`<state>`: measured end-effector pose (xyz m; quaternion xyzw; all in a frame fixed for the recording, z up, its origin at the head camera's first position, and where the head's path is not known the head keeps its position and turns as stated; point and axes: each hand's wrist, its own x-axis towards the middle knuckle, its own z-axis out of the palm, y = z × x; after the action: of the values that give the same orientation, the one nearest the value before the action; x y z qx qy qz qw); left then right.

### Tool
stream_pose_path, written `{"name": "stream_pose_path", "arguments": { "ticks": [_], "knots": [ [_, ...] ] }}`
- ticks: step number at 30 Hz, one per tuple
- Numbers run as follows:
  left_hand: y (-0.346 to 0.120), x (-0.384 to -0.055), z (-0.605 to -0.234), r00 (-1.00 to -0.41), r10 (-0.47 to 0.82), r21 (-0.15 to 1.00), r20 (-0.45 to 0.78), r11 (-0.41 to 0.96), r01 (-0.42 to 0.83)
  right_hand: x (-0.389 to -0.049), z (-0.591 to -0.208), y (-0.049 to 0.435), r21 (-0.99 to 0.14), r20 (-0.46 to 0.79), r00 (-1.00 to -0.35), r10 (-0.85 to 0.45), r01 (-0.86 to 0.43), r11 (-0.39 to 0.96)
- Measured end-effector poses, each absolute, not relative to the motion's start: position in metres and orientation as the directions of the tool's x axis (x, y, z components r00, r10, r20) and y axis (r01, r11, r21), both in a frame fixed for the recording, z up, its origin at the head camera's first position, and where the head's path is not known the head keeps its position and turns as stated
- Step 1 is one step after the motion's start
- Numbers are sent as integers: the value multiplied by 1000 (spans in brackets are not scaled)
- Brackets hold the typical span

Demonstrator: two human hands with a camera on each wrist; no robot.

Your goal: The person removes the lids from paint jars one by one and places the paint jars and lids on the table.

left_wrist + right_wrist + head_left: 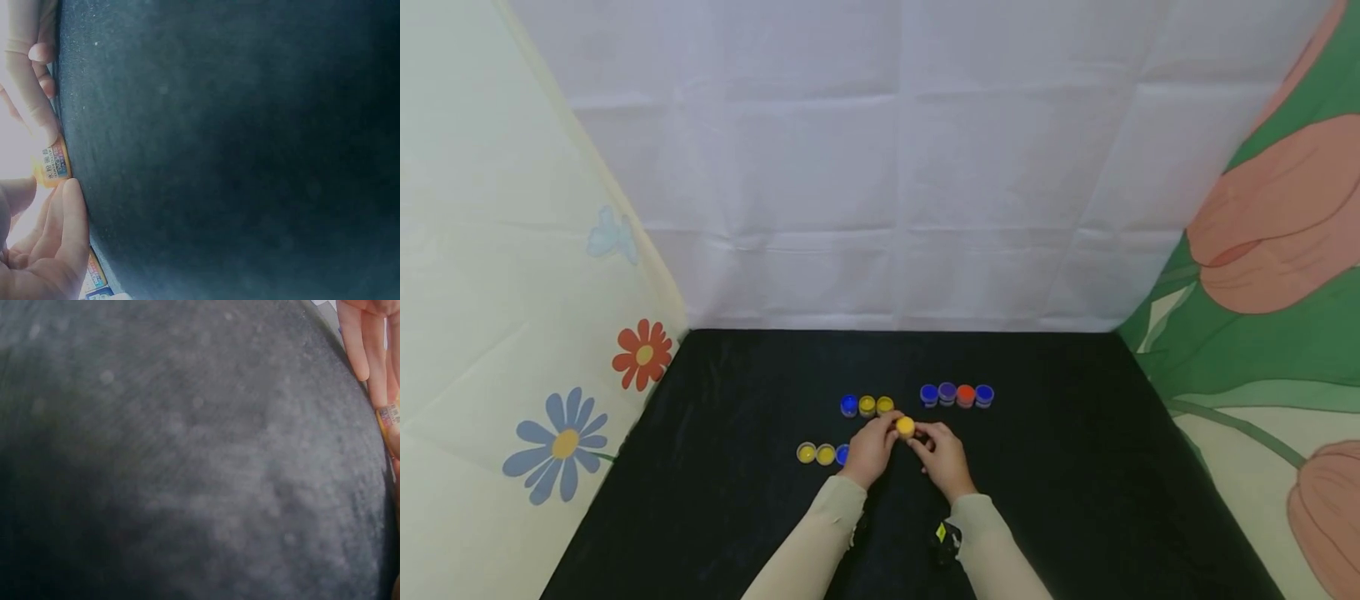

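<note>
Between my two hands sits a small yellow-orange paint pot [906,427], its printed label turned to the left wrist camera. My left hand [871,450] pinches it from the left with thumb and fingers. From the other side my right hand [946,458] holds it by the fingertips; in the left wrist view one of its fingers [44,134] presses the pot's upper edge. At the right wrist view's edge, only a sliver of the pot [389,417] shows among the fingers. Just left of my left hand, a blue pot [842,454] is partly covered by it.
Two yellow pots [816,453] continue that front-left row. Behind my left hand stand a blue pot [848,406] and two yellow ones [876,406]. Farther right is a row of blue, purple and orange-red pots [965,396]. Black cloth [737,517] covers the table, with a white sheet [820,167] behind.
</note>
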<state>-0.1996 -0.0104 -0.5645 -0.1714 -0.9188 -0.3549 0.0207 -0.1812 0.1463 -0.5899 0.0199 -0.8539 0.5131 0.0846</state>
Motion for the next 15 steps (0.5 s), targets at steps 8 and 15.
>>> {"name": "stream_pose_path", "arguments": {
  "ticks": [8,15],
  "knots": [
    [-9,-200,-563,-950,286,668,123,684,293,-182,-590,147,-869,172,-983,57,-124,479],
    [-10,-199,-568,-942,297,615,159,716,330,-181,-593,146,-857,186,-981,47,-139,496]
  ]
}}
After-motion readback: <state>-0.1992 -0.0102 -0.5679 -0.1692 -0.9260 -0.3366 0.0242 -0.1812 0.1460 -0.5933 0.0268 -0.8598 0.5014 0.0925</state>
